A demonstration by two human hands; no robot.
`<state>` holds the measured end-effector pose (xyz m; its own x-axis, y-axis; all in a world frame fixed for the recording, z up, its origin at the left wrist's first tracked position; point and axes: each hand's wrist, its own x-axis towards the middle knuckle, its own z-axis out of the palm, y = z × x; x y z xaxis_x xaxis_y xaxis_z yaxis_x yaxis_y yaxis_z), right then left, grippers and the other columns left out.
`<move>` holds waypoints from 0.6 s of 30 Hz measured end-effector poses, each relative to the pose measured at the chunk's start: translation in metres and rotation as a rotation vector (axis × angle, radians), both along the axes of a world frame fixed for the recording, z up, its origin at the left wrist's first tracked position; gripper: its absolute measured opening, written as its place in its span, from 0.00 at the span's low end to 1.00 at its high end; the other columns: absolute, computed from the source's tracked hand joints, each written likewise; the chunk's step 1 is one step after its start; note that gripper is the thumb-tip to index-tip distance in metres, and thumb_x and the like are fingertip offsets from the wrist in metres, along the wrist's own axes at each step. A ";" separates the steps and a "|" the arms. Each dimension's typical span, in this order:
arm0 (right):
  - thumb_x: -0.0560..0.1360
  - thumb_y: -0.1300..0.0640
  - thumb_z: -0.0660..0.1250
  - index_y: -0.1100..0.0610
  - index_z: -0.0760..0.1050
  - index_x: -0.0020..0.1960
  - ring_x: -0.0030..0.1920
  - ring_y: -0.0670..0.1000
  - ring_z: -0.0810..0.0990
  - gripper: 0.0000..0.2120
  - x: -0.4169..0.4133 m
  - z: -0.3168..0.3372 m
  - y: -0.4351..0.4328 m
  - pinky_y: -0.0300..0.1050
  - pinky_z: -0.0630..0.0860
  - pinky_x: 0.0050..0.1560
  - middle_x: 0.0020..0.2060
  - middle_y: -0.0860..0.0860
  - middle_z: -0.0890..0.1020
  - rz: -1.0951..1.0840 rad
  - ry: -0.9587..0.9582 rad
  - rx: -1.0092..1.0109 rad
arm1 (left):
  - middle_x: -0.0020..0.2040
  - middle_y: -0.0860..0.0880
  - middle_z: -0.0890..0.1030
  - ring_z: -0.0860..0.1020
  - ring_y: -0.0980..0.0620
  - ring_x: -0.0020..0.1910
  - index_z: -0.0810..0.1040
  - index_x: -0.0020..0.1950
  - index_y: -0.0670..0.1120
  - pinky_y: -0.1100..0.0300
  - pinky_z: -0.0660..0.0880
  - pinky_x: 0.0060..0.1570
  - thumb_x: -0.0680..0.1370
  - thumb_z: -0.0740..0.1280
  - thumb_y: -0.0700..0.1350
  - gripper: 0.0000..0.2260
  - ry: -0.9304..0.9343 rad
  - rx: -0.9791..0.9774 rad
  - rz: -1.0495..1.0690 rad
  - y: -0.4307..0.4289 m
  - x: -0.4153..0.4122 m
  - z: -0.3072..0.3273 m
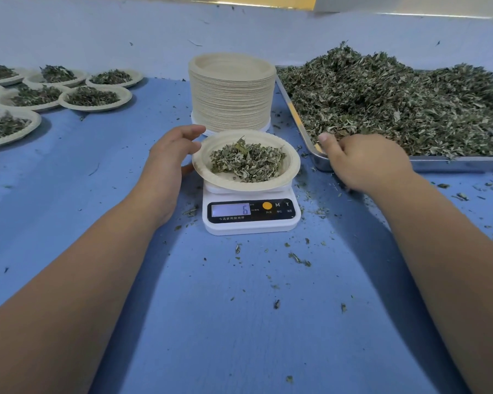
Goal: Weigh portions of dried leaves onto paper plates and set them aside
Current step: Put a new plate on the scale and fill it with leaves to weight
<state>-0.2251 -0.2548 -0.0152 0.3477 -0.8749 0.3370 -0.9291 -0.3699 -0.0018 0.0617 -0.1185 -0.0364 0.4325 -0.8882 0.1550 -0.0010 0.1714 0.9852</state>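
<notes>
Left hand (pixel 168 157): curved round the left rim of the round beige paper plate (pixel 292 167), thumb low at the near side, fingers at the far side, seemingly in contact.
Right hand (pixel 365 162): knuckles up, fingers curled down into the heap of dried green-grey leaves (pixel 382 100) at the near corner of the shallow steel tray (pixel 453 164), thumb stretched out; cannot tell whether a pinch is held.
Portion (pixel 246 162): loose mound in the plate's middle, plate seated on the white digital kitchen scale (pixel 251 223), just in front of the tall stack of empty beige plates (pixel 231 95).
Step in hand: probably topping up or lifting off; target weight unknown.
Doing it well: keep hand pressure off the rim while reading; add small pinches to the centre; wait for a steady figure; lift level, then set beside the filled paper plates (pixel 94 98) far left on the blue tabletop (pixel 239 322).
Display: reads "6".
Buttons: plain orange round one, then "M" and "T".
Small print: Chinese characters below display and buttons, too small to read surely.
Brand: none legible.
</notes>
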 end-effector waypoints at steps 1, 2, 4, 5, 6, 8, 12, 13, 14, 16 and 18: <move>0.81 0.32 0.41 0.56 0.73 0.36 0.33 0.56 0.74 0.35 0.006 -0.001 0.002 0.46 0.69 0.35 0.31 0.55 0.76 0.043 -0.011 -0.016 | 0.65 0.57 0.79 0.75 0.65 0.61 0.83 0.53 0.57 0.61 0.74 0.51 0.69 0.63 0.48 0.16 -0.001 0.000 0.000 0.000 0.000 0.000; 0.82 0.33 0.43 0.56 0.72 0.36 0.32 0.55 0.73 0.34 0.011 -0.003 0.004 0.45 0.67 0.33 0.30 0.54 0.75 0.080 -0.026 -0.032 | 0.65 0.57 0.79 0.75 0.65 0.61 0.83 0.53 0.57 0.61 0.74 0.51 0.69 0.63 0.48 0.16 -0.003 0.001 0.000 0.000 0.000 0.000; 0.82 0.35 0.46 0.56 0.71 0.35 0.30 0.54 0.71 0.32 0.018 -0.005 0.007 0.43 0.63 0.30 0.29 0.54 0.74 0.125 -0.068 -0.055 | 0.65 0.56 0.79 0.76 0.65 0.60 0.83 0.54 0.56 0.63 0.75 0.49 0.69 0.63 0.48 0.16 -0.007 0.002 0.003 0.001 -0.001 0.001; 0.83 0.35 0.47 0.57 0.71 0.35 0.30 0.54 0.72 0.31 0.019 -0.005 0.007 0.43 0.62 0.30 0.28 0.54 0.74 0.135 -0.101 -0.062 | 0.65 0.56 0.78 0.76 0.65 0.60 0.83 0.54 0.56 0.63 0.75 0.49 0.69 0.63 0.48 0.16 -0.007 0.002 0.005 0.001 -0.001 0.001; 0.83 0.36 0.48 0.57 0.70 0.35 0.30 0.55 0.72 0.31 0.018 -0.004 0.007 0.42 0.61 0.29 0.28 0.54 0.74 0.138 -0.142 -0.073 | 0.65 0.56 0.78 0.77 0.67 0.58 0.83 0.54 0.56 0.63 0.75 0.48 0.70 0.63 0.48 0.16 -0.006 0.001 0.007 0.001 0.000 0.001; 0.83 0.36 0.49 0.57 0.70 0.35 0.32 0.57 0.74 0.30 0.012 -0.001 0.005 0.43 0.62 0.30 0.29 0.54 0.74 0.111 -0.206 -0.101 | 0.65 0.57 0.79 0.77 0.68 0.57 0.83 0.54 0.56 0.64 0.75 0.47 0.70 0.63 0.48 0.15 -0.004 0.000 0.007 0.002 -0.001 0.001; 0.80 0.30 0.40 0.54 0.74 0.47 0.44 0.58 0.75 0.34 0.009 0.000 -0.001 0.53 0.73 0.45 0.40 0.54 0.77 0.007 -0.045 0.027 | 0.64 0.55 0.79 0.77 0.64 0.59 0.82 0.54 0.55 0.65 0.76 0.45 0.70 0.62 0.49 0.16 -0.014 0.001 0.022 0.003 -0.002 0.003; 0.79 0.28 0.38 0.53 0.75 0.50 0.45 0.58 0.75 0.36 0.012 0.000 -0.001 0.54 0.73 0.48 0.42 0.54 0.78 0.001 0.001 0.072 | 0.64 0.55 0.79 0.77 0.63 0.58 0.82 0.54 0.55 0.65 0.76 0.46 0.70 0.61 0.49 0.16 -0.020 0.004 0.025 0.003 -0.003 0.003; 0.78 0.28 0.37 0.53 0.75 0.52 0.45 0.58 0.75 0.38 0.017 0.002 -0.001 0.54 0.73 0.48 0.43 0.54 0.78 0.012 0.024 0.102 | 0.63 0.54 0.79 0.77 0.64 0.57 0.82 0.54 0.55 0.64 0.76 0.46 0.70 0.61 0.49 0.16 -0.024 0.006 0.027 0.003 -0.003 0.003; 0.79 0.28 0.38 0.56 0.75 0.49 0.45 0.59 0.77 0.39 0.029 0.007 -0.003 0.53 0.73 0.46 0.43 0.55 0.79 0.061 0.007 0.148 | 0.62 0.54 0.78 0.78 0.69 0.53 0.82 0.53 0.55 0.65 0.76 0.45 0.70 0.61 0.49 0.16 -0.021 0.009 0.031 0.002 -0.003 0.003; 0.80 0.29 0.42 0.59 0.73 0.43 0.44 0.59 0.78 0.37 0.041 0.011 -0.003 0.52 0.73 0.44 0.39 0.55 0.78 0.094 -0.015 0.173 | 0.62 0.55 0.78 0.77 0.74 0.49 0.82 0.53 0.55 0.66 0.76 0.44 0.69 0.61 0.49 0.16 -0.018 0.011 0.032 0.002 -0.002 0.003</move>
